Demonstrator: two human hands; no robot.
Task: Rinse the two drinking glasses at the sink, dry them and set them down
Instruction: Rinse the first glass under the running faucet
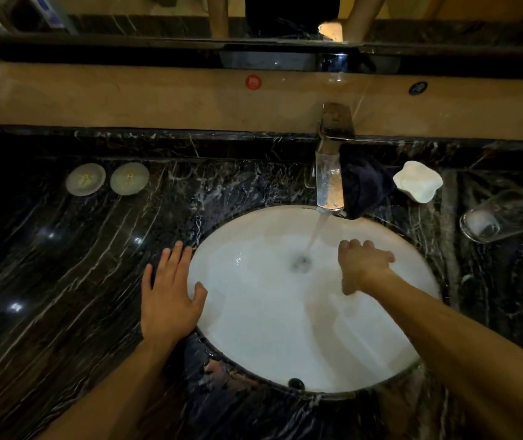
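A clear drinking glass lies on its side on the black marble counter, right of the white oval sink. Only this one glass is in view. Water runs from the chrome tap down toward the drain. My left hand rests flat on the counter at the sink's left rim, fingers straight, thumb over the basin. My right hand hovers over the basin just right of the water stream, fingers relaxed and holding nothing. A dark cloth hangs beside the tap.
A white soap dish stands right of the cloth. Two round pale coasters lie on the counter at the back left. A beige ledge and a mirror run along the back wall.
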